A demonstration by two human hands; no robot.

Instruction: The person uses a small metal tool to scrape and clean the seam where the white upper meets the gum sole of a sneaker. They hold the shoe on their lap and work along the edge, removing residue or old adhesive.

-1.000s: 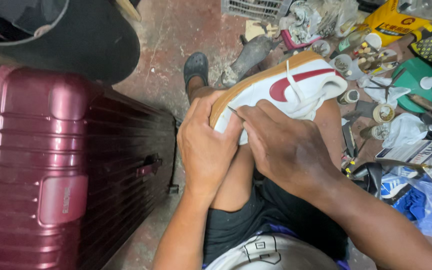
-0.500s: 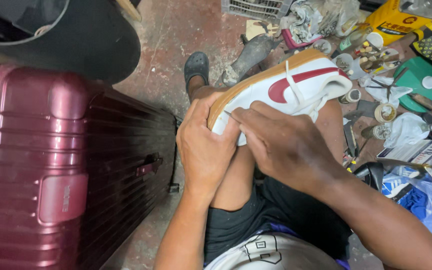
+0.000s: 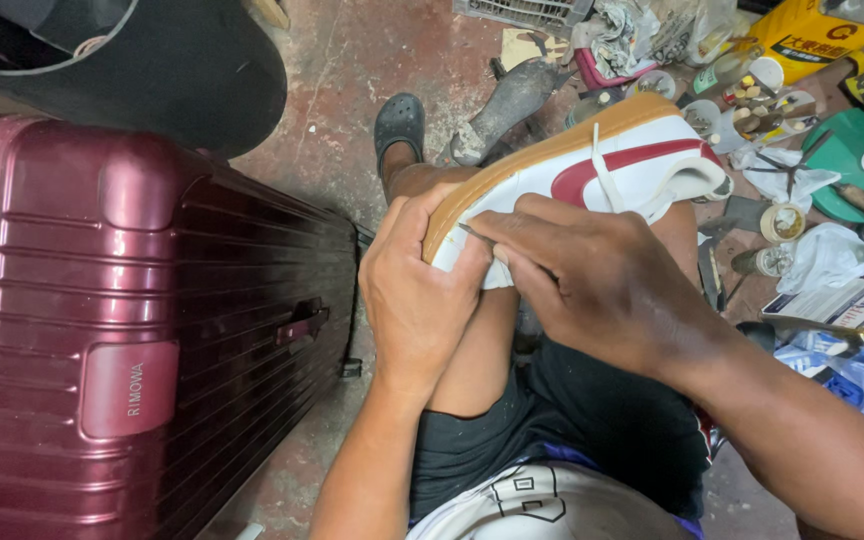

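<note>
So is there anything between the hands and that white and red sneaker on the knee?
Nothing visible. The left hand grips the toe end of the sneaker directly, and the right hand presses a thin metal tool into the seam by the tan sole.

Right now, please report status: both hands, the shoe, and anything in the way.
Left hand grips the white sneaker at its toe, on the knee. Right hand pinches a thin needle at the tan sole edge. Maroon suitcase close on the left, not touching.

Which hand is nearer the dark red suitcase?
Left. The left hand grips the toe of the white sneaker on the side facing the suitcase; the right hand is beyond it, on the far side.
</note>
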